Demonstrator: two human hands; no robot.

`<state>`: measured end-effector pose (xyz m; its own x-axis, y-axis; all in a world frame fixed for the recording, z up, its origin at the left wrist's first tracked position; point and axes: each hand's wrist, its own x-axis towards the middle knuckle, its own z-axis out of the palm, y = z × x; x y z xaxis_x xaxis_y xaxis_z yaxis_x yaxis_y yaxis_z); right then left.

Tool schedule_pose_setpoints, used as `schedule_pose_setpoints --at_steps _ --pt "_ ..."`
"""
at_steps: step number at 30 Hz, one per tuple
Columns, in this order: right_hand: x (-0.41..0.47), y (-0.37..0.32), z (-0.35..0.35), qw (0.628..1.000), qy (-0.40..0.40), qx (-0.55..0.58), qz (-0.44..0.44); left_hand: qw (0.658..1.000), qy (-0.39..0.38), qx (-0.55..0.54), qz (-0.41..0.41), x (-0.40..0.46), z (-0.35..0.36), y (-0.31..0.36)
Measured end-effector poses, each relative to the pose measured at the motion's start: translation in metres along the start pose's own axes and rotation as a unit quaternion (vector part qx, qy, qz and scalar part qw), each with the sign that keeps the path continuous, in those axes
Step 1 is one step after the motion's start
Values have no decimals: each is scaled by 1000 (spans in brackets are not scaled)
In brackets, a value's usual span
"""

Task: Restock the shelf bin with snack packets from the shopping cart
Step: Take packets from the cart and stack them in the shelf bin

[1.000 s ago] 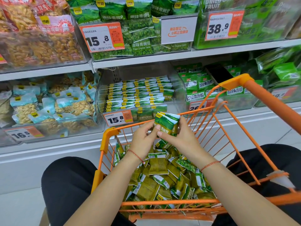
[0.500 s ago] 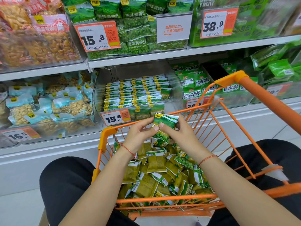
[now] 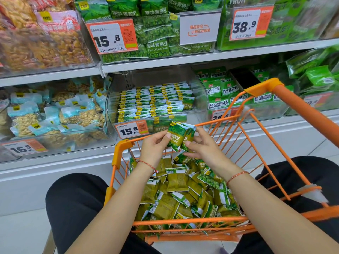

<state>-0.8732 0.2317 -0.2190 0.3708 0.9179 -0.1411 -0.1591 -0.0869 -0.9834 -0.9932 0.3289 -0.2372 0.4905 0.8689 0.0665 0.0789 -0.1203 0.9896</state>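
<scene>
A small stack of green snack packets (image 3: 178, 135) is pinched between both hands above the far end of the orange shopping cart (image 3: 260, 89). My left hand (image 3: 153, 146) grips its left edge and my right hand (image 3: 202, 146) grips its right edge. Below them a loose heap of the same green packets (image 3: 180, 193) fills the cart. Straight ahead on the lower shelf stands the clear bin (image 3: 201, 99), holding neat rows of these packets (image 3: 156, 100), with a 15.8 price tag (image 3: 131, 130) on its front.
Clear bins of nut packs (image 3: 55, 116) sit left of the target bin, green fruit-crisp packs (image 3: 225, 92) to its right. An upper shelf (image 3: 165, 60) overhangs the bin. My black-trousered knees (image 3: 77, 202) flank the cart.
Both hands have kept hold of the packet stack and shifted it slightly; the packets now fan out more between the fingers. The view has tilted down a little.
</scene>
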Motion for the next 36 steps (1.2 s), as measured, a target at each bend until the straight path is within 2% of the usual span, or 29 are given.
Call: schedule_pose_setpoints --at_steps 8,11,15,17,19,22,24,27,31,34,36 --pt "-2 -2 -1 1000 14 24 -2 999 23 20 20 0 0 0" --pt "-4 0 1 997 25 -68 -15 998 18 52 36 -3 4 -1" --pt "-2 0 1 982 100 -161 -17 998 -19 59 22 -5 10 4" --pt "-1 -3 -3 977 102 -185 -11 998 -56 37 19 -1 8 14" --pt "1 -9 -8 976 68 -208 11 990 -137 34 19 9 0 28" --pt "5 -23 -11 969 -24 -242 32 943 -314 110 7 30 -15 51" --pt "9 -39 -13 959 -68 -273 45 914 -380 139 -22 46 -22 63" --pt "28 -58 -20 957 -88 -272 56 902 -403 123 -89 71 -24 69" --pt "63 -72 -26 956 -45 -278 77 899 -402 67 -161 106 -26 61" --pt "86 -76 -31 962 -41 -262 73 886 -431 43 -163 128 -25 51" --pt "98 -77 -34 957 -38 -283 58 892 -422 39 -156 141 -21 46"
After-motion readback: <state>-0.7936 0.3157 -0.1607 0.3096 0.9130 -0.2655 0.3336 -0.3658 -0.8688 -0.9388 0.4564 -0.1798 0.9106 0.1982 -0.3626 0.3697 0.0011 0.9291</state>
